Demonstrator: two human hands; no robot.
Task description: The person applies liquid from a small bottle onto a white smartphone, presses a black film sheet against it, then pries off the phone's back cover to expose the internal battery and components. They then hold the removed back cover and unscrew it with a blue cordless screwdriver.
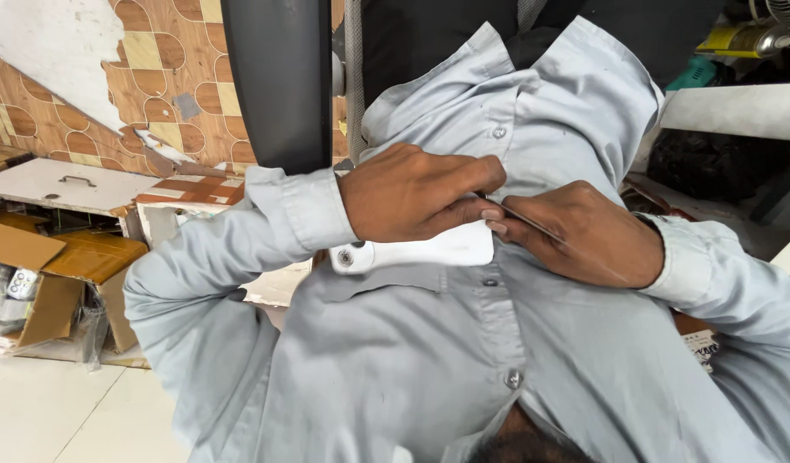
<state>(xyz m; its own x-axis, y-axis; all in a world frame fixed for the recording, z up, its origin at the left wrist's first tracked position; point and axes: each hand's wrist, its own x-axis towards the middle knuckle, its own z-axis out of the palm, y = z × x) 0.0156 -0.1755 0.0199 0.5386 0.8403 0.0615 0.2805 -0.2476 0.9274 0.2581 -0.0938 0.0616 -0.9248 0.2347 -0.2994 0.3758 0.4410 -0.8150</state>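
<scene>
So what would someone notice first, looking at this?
Two hands meet mid-frame against a pale grey buttoned shirt. The left hand grips a white plastic casing, and the right hand pinches a thin dark flat blade against the casing's end. At far left, open cardboard boxes sit on the floor below a brown patterned tile wall.

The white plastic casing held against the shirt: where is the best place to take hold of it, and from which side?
Probably the rounded end with the screw, coming from the person's left. The white plastic casing lies lengthwise across the shirt. That end sticks out bare past the left hand, while the right hand presses a thin dark strip at the other end.
</scene>
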